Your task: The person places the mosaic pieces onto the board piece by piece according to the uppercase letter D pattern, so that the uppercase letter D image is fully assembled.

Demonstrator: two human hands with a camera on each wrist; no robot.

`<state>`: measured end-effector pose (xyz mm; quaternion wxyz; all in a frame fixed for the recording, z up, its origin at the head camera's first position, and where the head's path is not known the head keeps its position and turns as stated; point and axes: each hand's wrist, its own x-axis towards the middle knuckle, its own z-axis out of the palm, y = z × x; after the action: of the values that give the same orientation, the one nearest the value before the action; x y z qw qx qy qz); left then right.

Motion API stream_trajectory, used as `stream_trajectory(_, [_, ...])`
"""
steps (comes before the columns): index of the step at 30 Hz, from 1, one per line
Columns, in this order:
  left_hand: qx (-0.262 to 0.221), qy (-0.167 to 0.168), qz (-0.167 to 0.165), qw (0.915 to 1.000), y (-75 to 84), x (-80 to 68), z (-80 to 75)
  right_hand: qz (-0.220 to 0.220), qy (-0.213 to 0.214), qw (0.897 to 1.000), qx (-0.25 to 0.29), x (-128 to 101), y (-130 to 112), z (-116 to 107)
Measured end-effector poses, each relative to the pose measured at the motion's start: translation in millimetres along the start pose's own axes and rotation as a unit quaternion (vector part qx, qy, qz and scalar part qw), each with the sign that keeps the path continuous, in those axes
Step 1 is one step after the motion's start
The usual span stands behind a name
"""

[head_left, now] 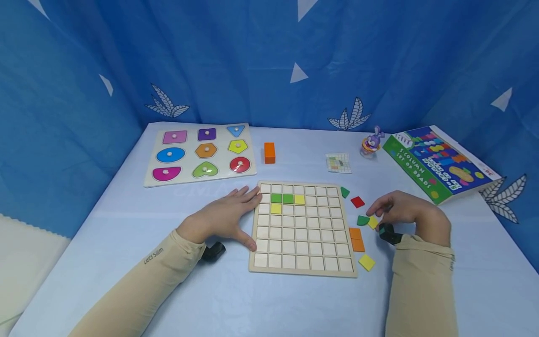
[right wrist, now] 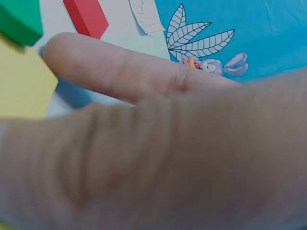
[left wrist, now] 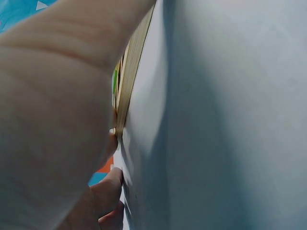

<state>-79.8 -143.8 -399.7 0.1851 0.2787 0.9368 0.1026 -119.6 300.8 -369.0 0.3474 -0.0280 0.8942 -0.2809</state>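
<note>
A square wooden grid board [head_left: 294,234] lies flat on the table. In its upper left cells sit two green squares [head_left: 282,198] and two yellow squares [head_left: 299,200]. My left hand [head_left: 225,213] is spread along the board's left edge, thumb and fingertips touching it; the wrist view shows the board's side [left wrist: 132,72]. Right of the board, my right hand [head_left: 402,208] hovers low over a yellow tile [head_left: 372,222] and a green rounded piece [head_left: 363,220]. Its index finger [right wrist: 110,67] reaches beside the yellow tile; the thumb's contact is hidden.
Near the board's right side lie a red tile [head_left: 357,202], orange tiles [head_left: 357,239], another yellow tile [head_left: 367,262] and a green piece [head_left: 345,192]. Behind are a shape puzzle [head_left: 189,159], an orange block [head_left: 269,153], a pattern card [head_left: 338,163], a rabbit toy [head_left: 372,142] and a box [head_left: 442,164].
</note>
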Motion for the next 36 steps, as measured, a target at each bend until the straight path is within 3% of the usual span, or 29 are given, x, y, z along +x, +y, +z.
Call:
stream_trajectory(24, [0.0, 0.0, 0.002, 1.0, 0.0, -0.4, -1.7, 0.023, 0.059, 0.998, 0.005, -1, -4, -5])
stream_trajectory(36, [0.002, -0.001, 0.0, 1.0, 0.7, -0.7, -1.2, -0.017, 0.076, 0.997, -0.002, -5, -14, -5])
